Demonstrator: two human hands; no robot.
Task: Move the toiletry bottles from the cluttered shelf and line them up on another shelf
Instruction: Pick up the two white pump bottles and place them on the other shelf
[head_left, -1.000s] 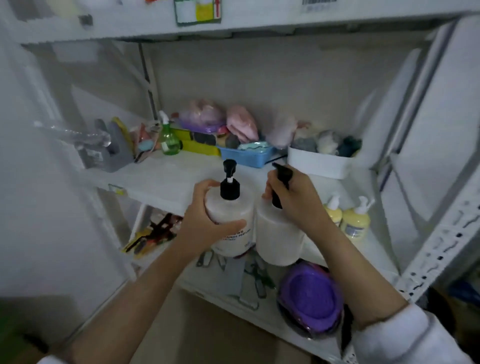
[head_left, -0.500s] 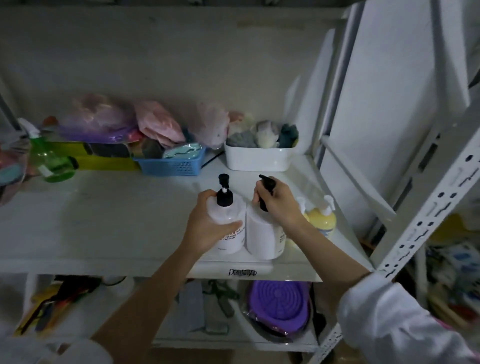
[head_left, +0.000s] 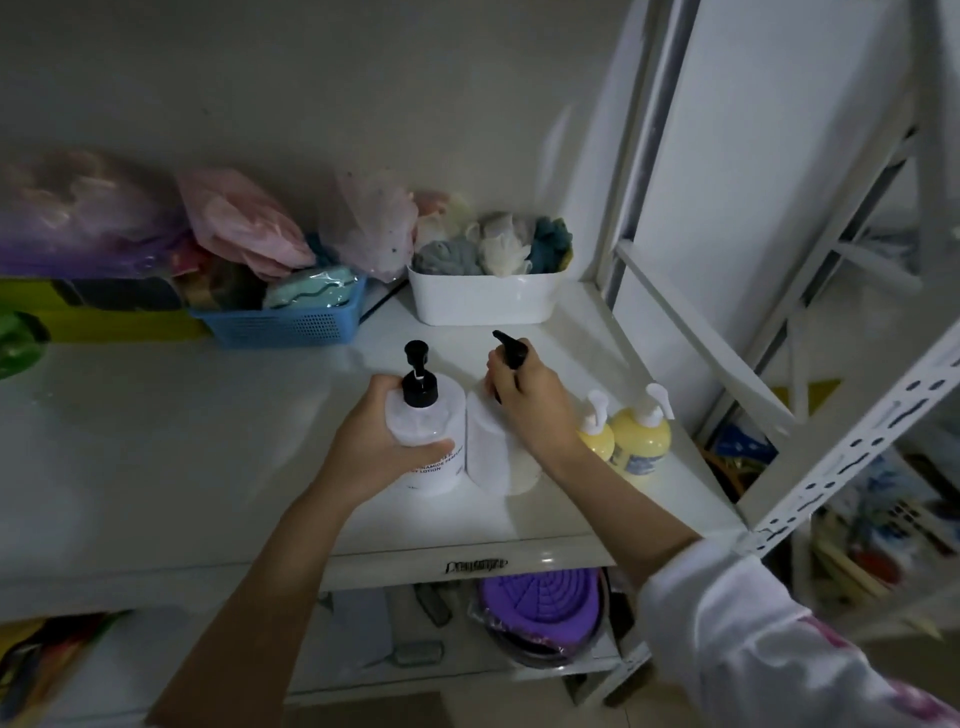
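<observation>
The left hand (head_left: 376, 447) was wrapped around the body of a white lotion bottle (head_left: 431, 441) with a black pump, thumb across its front and fingers behind. The right hand (head_left: 530, 405) was closed over the top of a second white bottle (head_left: 491, 457), gripping its black pump head. The two bottles stood upright and touching, side by side near the front of the white shelf (head_left: 182, 457); whether their bases rested fully on the board was hard to tell, as the picture was dim and a little smeared. Just to their right stood two small yellow pump bottles (head_left: 641, 441), close together and upright. At the back of the shelf sat a white tub (head_left: 483, 304) filled with bath puffs, and to its left a blue basket (head_left: 283, 325) with packets and pink bags heaped behind it. On the shelf below lay a purple round dish (head_left: 540, 603).
</observation>
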